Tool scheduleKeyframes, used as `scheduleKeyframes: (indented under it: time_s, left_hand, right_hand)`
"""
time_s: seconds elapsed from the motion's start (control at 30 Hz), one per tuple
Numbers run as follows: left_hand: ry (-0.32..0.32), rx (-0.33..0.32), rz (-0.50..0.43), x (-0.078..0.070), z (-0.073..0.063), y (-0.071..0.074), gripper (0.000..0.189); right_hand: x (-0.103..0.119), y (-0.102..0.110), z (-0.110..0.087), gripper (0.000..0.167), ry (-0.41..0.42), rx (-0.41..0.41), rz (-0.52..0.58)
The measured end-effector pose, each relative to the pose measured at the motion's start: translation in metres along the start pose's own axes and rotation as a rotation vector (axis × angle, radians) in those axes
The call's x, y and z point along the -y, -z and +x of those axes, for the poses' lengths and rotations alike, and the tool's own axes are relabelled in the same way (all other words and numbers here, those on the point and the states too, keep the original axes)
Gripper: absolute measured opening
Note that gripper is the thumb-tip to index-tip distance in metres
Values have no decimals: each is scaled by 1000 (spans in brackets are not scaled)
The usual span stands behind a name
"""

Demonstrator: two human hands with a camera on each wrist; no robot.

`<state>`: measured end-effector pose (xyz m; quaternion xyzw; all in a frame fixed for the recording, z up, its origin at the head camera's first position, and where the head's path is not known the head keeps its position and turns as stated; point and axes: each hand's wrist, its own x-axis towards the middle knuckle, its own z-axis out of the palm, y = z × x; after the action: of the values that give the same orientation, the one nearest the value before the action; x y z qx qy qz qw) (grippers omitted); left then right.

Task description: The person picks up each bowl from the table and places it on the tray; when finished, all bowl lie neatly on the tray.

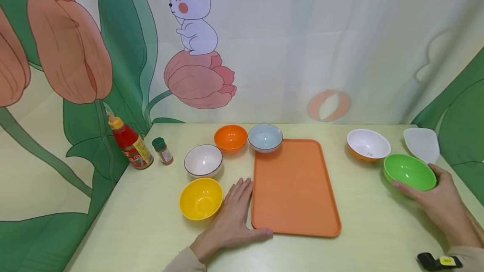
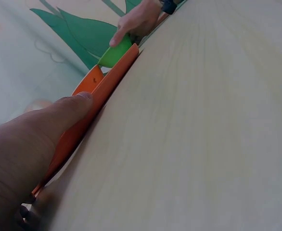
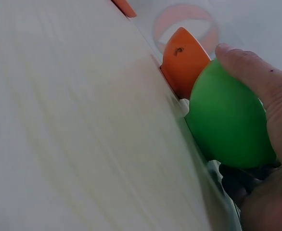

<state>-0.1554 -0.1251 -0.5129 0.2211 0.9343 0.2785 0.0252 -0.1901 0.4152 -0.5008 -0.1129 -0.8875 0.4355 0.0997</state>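
My right hand (image 1: 446,205) grips a green bowl (image 1: 410,172) at the table's right side, thumb on the near side and fingers round the right side. From the right wrist view, the thumb lies along the rim of the green bowl (image 3: 230,118), and the other fingers are partly hidden. An orange tray (image 1: 295,192) lies flat mid-table. Along its left edge rests my left hand (image 1: 232,221), fingers stretched out and thumb at the tray's near left corner. A yellow bowl (image 1: 201,199) stands just left of those fingers.
Behind the green bowl are a white bowl with an orange outside (image 1: 368,144) and a white dish (image 1: 422,144). A pale blue bowl (image 1: 265,137) overlaps the tray's far left corner. Left of it stand an orange bowl (image 1: 230,137), a white bowl (image 1: 204,160), a spice jar (image 1: 162,151) and a sauce bottle (image 1: 130,144).
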Motion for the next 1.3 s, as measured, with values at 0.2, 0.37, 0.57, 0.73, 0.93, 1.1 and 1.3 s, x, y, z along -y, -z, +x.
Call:
scheduleKeyframes:
  time_s: [0.2, 0.37, 0.57, 0.73, 0.93, 1.1, 1.3]
  left_hand:
    - [10, 11, -1, 0, -1, 1, 138]
    - [11, 11, -1, -1, 0, 1, 137]
    - [11, 10, -3, -2, 1, 1, 137]
    - [17, 17, 0, -3, 0, 2, 137]
    - [21, 16, -6, -2, 1, 2, 137]
    - [18, 25, -14, -3, 1, 2, 137]
    - [29, 27, -15, -2, 0, 1, 136]
  right_hand:
    - [-2, 0, -1, 117, 27, 1, -11]
    - [0, 3, -3, 120, 3, -22, -28]
    - [2, 10, -6, 112, 54, -93, -15]
    - [9, 13, -8, 116, 29, -111, 6]
    - [16, 16, -8, 115, 29, -125, 12]
    - [22, 15, -12, 111, 58, -124, 62]
    - [38, 5, -8, 108, 111, -89, 132]
